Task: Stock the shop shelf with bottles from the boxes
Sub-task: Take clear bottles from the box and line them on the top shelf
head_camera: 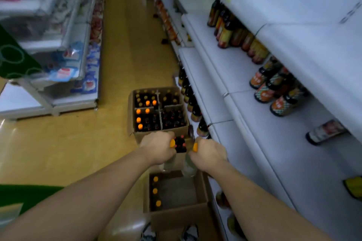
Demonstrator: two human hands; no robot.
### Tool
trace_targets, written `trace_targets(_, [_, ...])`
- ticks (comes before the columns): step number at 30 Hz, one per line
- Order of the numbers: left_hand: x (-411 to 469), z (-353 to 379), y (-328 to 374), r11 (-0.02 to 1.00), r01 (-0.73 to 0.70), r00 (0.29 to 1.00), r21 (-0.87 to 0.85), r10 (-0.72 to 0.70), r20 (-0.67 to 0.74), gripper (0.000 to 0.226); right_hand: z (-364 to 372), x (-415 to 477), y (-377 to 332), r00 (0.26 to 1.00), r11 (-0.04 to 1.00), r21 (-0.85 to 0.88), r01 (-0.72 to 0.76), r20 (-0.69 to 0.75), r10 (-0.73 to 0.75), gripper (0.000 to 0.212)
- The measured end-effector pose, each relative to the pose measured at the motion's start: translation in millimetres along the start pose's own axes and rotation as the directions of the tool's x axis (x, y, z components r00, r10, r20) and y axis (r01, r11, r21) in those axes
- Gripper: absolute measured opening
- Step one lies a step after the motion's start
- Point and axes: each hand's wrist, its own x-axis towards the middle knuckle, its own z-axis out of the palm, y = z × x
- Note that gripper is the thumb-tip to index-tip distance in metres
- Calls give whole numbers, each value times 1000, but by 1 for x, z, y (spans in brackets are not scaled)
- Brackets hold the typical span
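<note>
Two hands each grip one bottle by the neck, above the near box (176,209): the left hand (159,147) is closed on the left bottle (168,164), the right hand (208,152) on the right bottle (189,167). Both bottles are clear and pale, with orange caps. The near box holds three more orange caps along its left side. The far box (158,111) is divided into four compartments of dark bottles. The shelf (221,68) stands at the right.
</note>
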Motion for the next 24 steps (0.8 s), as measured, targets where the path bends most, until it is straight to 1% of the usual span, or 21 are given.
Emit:
trace_targets(3, [-2,-45,6,997,-79,997,5,79,-11,18,-38,-13,-8,998,999,27,-42,-41,43,26])
trace_targets(6, [-5,-88,18,985,-167,986,43,168,-16,24,-75,-21,-14,998,999,16,-47,-45,47,22])
trace_targets(9, [-6,-124,30,963,-253,967,92,256,-18,17,-111,-33,-18,995,997,-24,-71,-70,69,20])
trace_targets(11, [-6,-144,38,945,-299,952,133,306,-31,23,-132,-41,-20,992,996,-25,-90,-92,87,21])
trace_targets(15, [-5,-176,54,909,-356,926,218,375,-50,27,-167,-57,-22,979,991,13,-132,-156,133,37])
trace_targets(19, [-8,-211,72,880,-405,902,247,429,-49,25,-208,-78,-21,966,985,22,-170,-195,171,26])
trace_targets(24, [-21,-262,103,847,-482,863,223,504,-47,22,-258,-110,-12,944,971,99,-219,-231,237,31])
